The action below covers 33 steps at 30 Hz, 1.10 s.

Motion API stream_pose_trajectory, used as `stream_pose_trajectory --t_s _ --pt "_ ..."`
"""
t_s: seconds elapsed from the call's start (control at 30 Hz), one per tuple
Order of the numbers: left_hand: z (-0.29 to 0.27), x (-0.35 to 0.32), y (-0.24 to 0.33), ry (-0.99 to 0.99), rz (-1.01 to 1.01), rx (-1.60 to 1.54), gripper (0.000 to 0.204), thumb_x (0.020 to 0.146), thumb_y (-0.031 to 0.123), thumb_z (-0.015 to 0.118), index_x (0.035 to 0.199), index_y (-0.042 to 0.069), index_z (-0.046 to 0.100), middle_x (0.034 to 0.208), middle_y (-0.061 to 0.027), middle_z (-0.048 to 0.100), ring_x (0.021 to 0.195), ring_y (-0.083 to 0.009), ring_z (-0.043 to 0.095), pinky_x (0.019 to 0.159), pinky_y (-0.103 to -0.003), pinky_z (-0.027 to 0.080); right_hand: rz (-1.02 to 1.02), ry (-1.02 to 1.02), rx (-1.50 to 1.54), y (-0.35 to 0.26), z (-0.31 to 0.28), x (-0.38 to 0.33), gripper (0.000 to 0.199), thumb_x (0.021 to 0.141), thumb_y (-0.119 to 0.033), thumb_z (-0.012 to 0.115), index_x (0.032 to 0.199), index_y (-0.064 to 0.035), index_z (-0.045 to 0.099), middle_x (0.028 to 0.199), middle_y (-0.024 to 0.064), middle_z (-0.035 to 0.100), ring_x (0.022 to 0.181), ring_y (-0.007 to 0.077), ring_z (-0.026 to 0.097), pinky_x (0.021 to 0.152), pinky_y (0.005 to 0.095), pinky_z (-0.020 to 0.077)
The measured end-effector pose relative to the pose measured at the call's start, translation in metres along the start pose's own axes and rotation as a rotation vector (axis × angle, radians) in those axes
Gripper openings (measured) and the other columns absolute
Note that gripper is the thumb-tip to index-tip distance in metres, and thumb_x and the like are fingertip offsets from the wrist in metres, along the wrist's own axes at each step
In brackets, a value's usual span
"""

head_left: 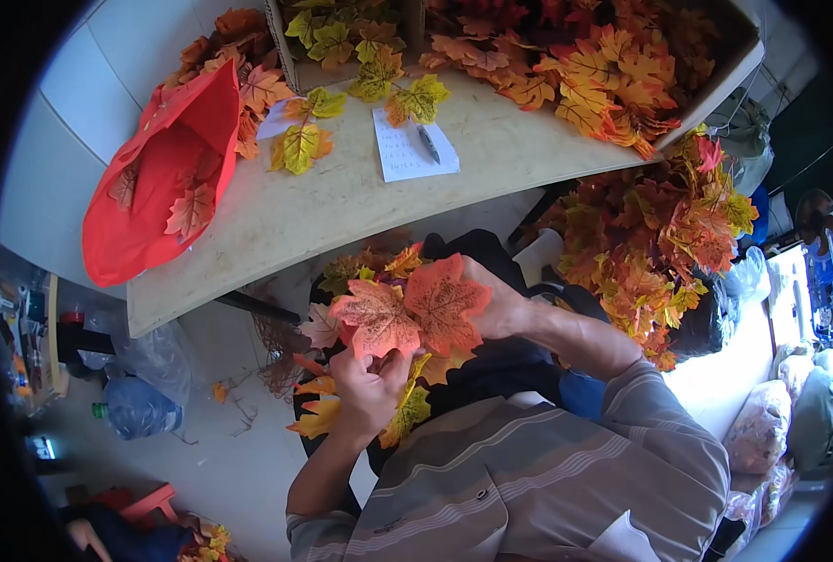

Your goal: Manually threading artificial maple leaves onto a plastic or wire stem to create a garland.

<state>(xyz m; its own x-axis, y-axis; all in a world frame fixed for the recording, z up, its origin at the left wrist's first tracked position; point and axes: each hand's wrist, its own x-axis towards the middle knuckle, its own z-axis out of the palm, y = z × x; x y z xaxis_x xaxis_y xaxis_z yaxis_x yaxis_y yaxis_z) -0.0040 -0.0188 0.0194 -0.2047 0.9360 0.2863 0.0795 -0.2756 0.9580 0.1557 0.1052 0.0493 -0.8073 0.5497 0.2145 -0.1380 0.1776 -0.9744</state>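
My left hand (371,389) is closed, its thumb and fingers pinching the lower edge of a pinkish-orange artificial maple leaf (379,317) in front of my lap. A second such leaf (447,298) overlaps it on the right. My right hand (494,302) is closed at the right side of that leaf, which hides most of its fingertips. Yellow and orange artificial leaves (405,419) of the same bunch hang below and around both hands, over my dark trousers. The stem joining the leaves is hidden.
Ahead stands a pale table (276,229) with a red bag (117,225) holding leaves, a paper (396,161) with a pen (428,145) on it, and a box (702,103) of orange leaves. A leaf bunch (655,234) hangs at the right. A blue bottle (142,408) lies on the floor, left.
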Motion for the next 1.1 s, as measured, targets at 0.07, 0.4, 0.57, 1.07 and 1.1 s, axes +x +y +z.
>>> stream_pose_trajectory --t_s 0.07,0.4,0.57,1.07,1.1 --pt "0.002 -0.001 0.001 -0.003 0.013 0.003 0.006 0.083 -0.005 0.064 0.084 -0.008 0.059 0.085 -0.01 0.068 0.073 -0.0118 0.066 0.066 -0.024 0.054 0.055 -0.066 0.064 0.001 -0.009 0.005 0.028 0.071 -0.008 0.076 0.095 0.0007 0.063 0.088 0.0043 0.066 0.083 0.0085 0.059 0.074 0.0279 0.0492" --pt "-0.018 0.022 -0.025 0.256 -0.24 -0.33 0.023 0.081 -0.005 0.067 0.098 0.003 0.054 0.082 -0.0046 0.064 0.068 -0.0077 0.061 0.064 -0.02 0.048 0.369 0.016 0.203 0.009 -0.038 -0.015 0.011 0.089 -0.006 0.064 0.097 0.0007 0.067 0.079 0.004 0.066 0.063 0.0074 0.059 0.059 0.0211 0.0491" --pt "-0.014 0.016 -0.028 0.191 -0.344 -0.357 0.017 0.083 -0.003 0.067 0.094 0.002 0.055 0.082 -0.0047 0.064 0.077 -0.0096 0.064 0.068 -0.021 0.048 0.34 0.171 0.176 -0.003 -0.02 -0.01 0.014 0.087 -0.015 0.068 0.092 -0.0018 0.069 0.066 -0.0019 0.061 0.055 0.0032 0.049 0.049 0.02 0.0383" --pt "-0.004 0.031 0.0 0.144 0.522 0.647 0.025 0.073 0.001 0.071 0.098 0.003 0.07 0.098 -0.0089 0.064 0.083 -0.0258 0.06 0.073 -0.035 0.048 0.38 -0.068 -0.103 -0.034 -0.013 0.002 0.013 0.086 -0.015 0.066 0.085 -0.0028 0.071 0.06 -0.0018 0.059 0.05 0.0023 0.046 0.046 0.0209 0.0339" --pt "-0.005 0.031 0.001 0.135 0.535 0.606 0.021 0.074 -0.001 0.07 0.094 0.002 0.07 0.093 -0.007 0.066 0.082 -0.025 0.061 0.072 -0.034 0.048 0.419 -0.124 -0.105 -0.038 -0.012 0.005 0.013 0.085 -0.015 0.067 0.085 -0.0027 0.071 0.06 -0.0017 0.06 0.05 0.0026 0.047 0.046 0.021 0.0344"
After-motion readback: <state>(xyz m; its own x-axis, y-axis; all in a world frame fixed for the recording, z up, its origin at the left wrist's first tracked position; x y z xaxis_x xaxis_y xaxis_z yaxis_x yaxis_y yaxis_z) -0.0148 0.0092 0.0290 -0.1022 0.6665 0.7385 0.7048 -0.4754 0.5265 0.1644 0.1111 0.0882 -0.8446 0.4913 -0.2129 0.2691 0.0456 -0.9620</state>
